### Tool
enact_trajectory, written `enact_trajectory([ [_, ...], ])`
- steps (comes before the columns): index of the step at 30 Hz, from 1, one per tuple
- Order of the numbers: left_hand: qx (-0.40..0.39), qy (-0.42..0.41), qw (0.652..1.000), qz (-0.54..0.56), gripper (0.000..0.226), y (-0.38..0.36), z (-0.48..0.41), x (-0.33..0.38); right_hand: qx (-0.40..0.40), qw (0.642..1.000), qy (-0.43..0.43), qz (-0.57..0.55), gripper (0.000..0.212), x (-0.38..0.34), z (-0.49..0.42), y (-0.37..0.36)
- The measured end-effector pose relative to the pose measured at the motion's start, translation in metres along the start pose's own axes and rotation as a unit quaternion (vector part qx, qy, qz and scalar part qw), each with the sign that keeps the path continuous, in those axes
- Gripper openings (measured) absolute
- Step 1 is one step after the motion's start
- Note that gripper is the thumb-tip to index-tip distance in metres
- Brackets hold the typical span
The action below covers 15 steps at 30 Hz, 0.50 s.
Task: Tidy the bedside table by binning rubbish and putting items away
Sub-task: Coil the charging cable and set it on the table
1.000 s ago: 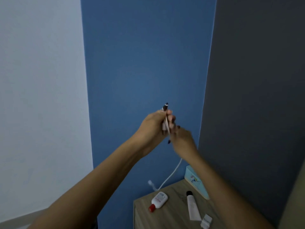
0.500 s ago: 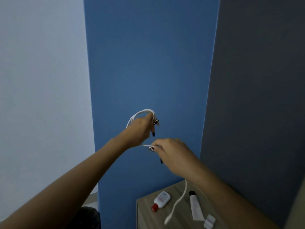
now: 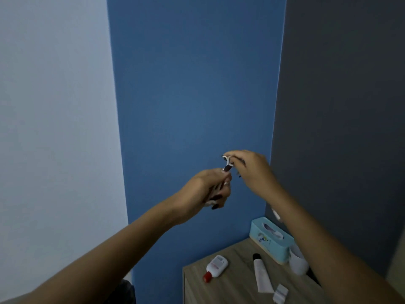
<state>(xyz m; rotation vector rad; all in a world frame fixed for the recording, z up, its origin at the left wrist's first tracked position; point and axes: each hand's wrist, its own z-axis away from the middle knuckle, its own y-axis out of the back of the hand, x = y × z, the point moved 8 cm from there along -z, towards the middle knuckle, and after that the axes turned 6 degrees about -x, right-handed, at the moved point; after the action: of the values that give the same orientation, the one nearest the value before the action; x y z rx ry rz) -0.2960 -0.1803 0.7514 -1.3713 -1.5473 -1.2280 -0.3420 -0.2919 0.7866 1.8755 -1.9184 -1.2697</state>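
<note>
Head view at mid-frame: a white cable (image 3: 228,164) runs between my hands, my left hand (image 3: 208,189) clenched round its bundled coils and my right hand (image 3: 252,170) pinching its loop. Lower right, the wooden surface (image 3: 236,286) carries a red-capped bottle (image 3: 215,267), a tube (image 3: 260,274) and a blue tissue box (image 3: 271,239).
</note>
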Motion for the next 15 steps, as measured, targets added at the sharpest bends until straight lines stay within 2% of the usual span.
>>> enact_trajectory([
  [3,0.021,-0.043,0.992,0.114,0.030,-0.006,-0.012,0.017,-0.045,0.988,-0.065,-0.134,0.021,-0.008,0.007,-0.028],
  [4,0.045,-0.053,0.988,0.134,0.030,0.000,-0.016,0.020,-0.060,0.984,-0.089,-0.143,0.018,-0.009,0.009,-0.039],
  [6,0.098,-0.066,0.980,0.160,0.028,0.015,-0.025,0.024,-0.068,0.985,-0.119,-0.106,0.030,-0.012,0.011,-0.056],
  [8,0.140,-0.087,0.974,0.155,0.026,0.032,-0.030,0.029,-0.077,0.987,-0.100,-0.098,0.035,-0.023,0.014,-0.072],
  [11,0.187,-0.116,0.971,0.097,0.024,0.060,-0.033,0.037,-0.123,0.982,-0.068,-0.125,0.033,-0.041,0.022,-0.097],
  [15,0.223,-0.123,0.958,-0.132,0.018,0.088,-0.025,0.048,-0.140,0.982,-0.025,-0.126,0.022,-0.058,0.028,-0.103],
])
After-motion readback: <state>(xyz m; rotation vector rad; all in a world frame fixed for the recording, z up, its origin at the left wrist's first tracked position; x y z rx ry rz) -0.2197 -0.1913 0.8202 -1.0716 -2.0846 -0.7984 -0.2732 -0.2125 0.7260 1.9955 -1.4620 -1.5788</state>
